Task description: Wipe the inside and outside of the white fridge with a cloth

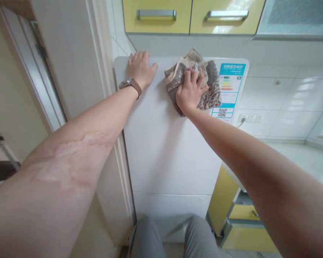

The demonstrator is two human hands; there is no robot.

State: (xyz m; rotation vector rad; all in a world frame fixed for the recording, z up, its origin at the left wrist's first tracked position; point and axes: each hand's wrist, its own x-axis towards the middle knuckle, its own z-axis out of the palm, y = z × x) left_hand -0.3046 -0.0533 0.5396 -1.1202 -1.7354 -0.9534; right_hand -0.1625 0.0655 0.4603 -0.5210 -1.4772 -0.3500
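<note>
A white refrigerator [167, 154] stands upright in front of me. My right hand [191, 87] presses a brown and beige patterned towel [211, 89] against the upper part of its door, with the fingers bent into the bunched fabric. The towel overlaps the left edge of a blue and white energy label [235, 80] at the door's upper right. At the upper left corner, my left hand [142, 68] rests with its fingers over the refrigerator's top edge and the thumb held apart; nothing is in it. A watch [131, 84] with a brown strap is on the left wrist.
Yellow wall cabinets [157, 25] with metal handles hang above the refrigerator. A door frame [97, 53] runs close along its left side. To the right are a white countertop [298, 157], wall sockets [250, 118] with a plug, and yellow drawers [244, 212] below.
</note>
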